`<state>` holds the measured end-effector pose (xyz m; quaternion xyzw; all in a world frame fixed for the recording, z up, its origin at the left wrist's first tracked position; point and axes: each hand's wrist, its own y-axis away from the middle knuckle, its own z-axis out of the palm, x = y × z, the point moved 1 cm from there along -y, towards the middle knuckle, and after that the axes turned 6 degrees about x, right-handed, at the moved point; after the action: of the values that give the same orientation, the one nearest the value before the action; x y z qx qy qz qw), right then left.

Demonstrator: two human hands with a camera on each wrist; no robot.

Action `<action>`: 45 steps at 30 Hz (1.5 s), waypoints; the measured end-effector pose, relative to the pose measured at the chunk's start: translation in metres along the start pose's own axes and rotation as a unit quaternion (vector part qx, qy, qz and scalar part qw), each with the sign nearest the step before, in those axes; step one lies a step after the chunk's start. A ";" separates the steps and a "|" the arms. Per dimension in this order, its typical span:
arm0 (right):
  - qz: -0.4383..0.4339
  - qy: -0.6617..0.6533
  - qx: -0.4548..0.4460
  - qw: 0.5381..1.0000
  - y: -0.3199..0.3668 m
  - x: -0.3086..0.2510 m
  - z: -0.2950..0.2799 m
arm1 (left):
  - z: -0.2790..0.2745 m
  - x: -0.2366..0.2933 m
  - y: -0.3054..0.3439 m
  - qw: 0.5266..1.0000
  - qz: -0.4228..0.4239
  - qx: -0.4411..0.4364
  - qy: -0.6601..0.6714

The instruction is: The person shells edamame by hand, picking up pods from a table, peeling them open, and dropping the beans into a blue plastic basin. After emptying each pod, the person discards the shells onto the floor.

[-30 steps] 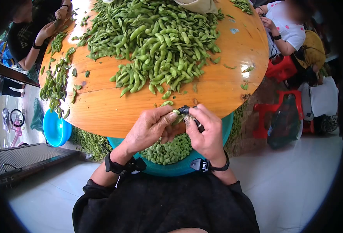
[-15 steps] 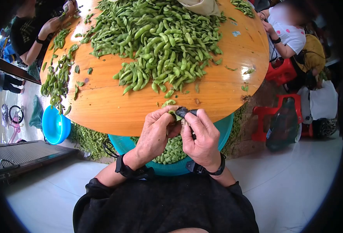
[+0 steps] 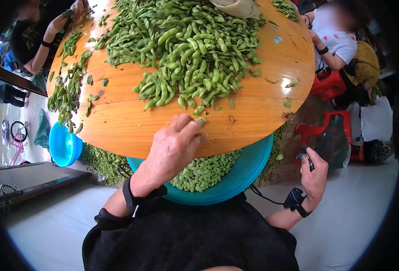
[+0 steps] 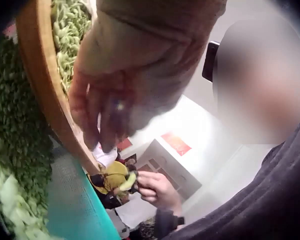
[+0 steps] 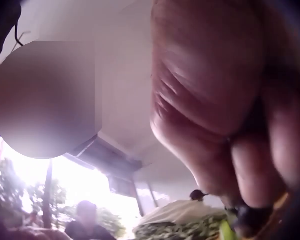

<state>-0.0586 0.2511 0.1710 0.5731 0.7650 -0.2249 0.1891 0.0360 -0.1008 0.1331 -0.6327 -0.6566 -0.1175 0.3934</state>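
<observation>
In the head view, the left hand (image 3: 174, 144) reaches over the table's near edge; a fingertip touches a small green pod (image 3: 200, 119) and the blurred thumb stands apart. Its fingers hang loosely bent in the left wrist view. Off to the right, beyond the teal basin (image 3: 258, 165), the right hand (image 3: 314, 176) has curled fingers with black wrapping on them. A green pod (image 4: 127, 183) shows at those fingers in the left wrist view, pinched there. Shelled beans (image 3: 206, 171) lie in the basin below the left hand.
A large heap of pods (image 3: 186, 54) covers the far middle of the wooden table (image 3: 118, 126). More pods (image 3: 66, 97) lie at the left. A blue basin (image 3: 65, 144) stands at the lower left, a red stool (image 3: 330, 124) at the right. Other people sit on both sides.
The hands were together over the basin, working at a pod. They have parted: the right hand has moved down and far right, the left onto the pod at the table's near edge.
</observation>
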 end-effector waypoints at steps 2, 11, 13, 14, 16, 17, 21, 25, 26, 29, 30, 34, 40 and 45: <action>0.017 -0.034 0.022 0.999 0.001 -0.002 0.012 | 0.009 -0.004 -0.007 0.999 0.015 0.018 -0.023; -0.084 -0.255 -0.021 0.963 -0.015 -0.090 0.100 | 0.019 -0.015 -0.012 0.994 -0.044 0.057 0.080; -0.034 -0.387 -0.060 0.920 -0.011 -0.106 0.114 | 0.014 -0.006 -0.007 0.927 -0.219 -0.004 0.306; -0.021 -0.405 -0.083 0.910 -0.010 -0.110 0.121 | 0.013 -0.004 -0.005 0.927 -0.218 -0.006 0.306; 0.014 -0.475 -0.125 0.871 -0.007 -0.121 0.127 | 0.013 -0.002 0.000 0.807 -0.339 -0.050 0.482; 0.014 -0.475 -0.125 0.871 -0.006 -0.125 0.129 | 0.019 -0.001 0.003 0.815 -0.340 -0.039 0.468; 0.101 -0.582 -0.168 0.789 -0.002 -0.123 0.137 | 0.028 0.005 0.010 0.794 -0.340 -0.006 0.505; 0.094 -0.601 -0.185 0.772 -0.002 -0.124 0.137 | 0.031 0.001 0.015 0.815 -0.302 0.012 0.495; 0.093 -0.601 -0.185 0.772 -0.002 -0.124 0.137 | 0.034 -0.002 0.017 0.836 -0.283 0.022 0.470; 0.057 -0.578 -0.181 0.794 -0.004 -0.119 0.139 | 0.029 -0.005 0.018 0.811 -0.301 -0.010 0.502; 0.051 -0.602 -0.205 0.770 -0.006 -0.115 0.139 | 0.027 -0.006 0.018 0.759 -0.337 -0.051 0.555; 0.094 -0.681 -0.278 0.672 -0.009 -0.110 0.134 | 0.028 -0.009 0.019 0.620 -0.350 -0.104 0.694; 0.013 -0.571 -0.193 0.798 -0.005 -0.122 0.124 | 0.026 -0.004 0.017 0.576 -0.359 -0.122 0.724; -0.208 -0.256 0.046 0.943 0.002 -0.138 0.128 | 0.022 0.007 0.014 0.962 -0.144 0.043 0.227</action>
<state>-0.0153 0.0709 0.1405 0.3323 0.7816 -0.4334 0.3014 0.0417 -0.0786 0.1186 -0.4708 -0.6385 -0.2854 0.5378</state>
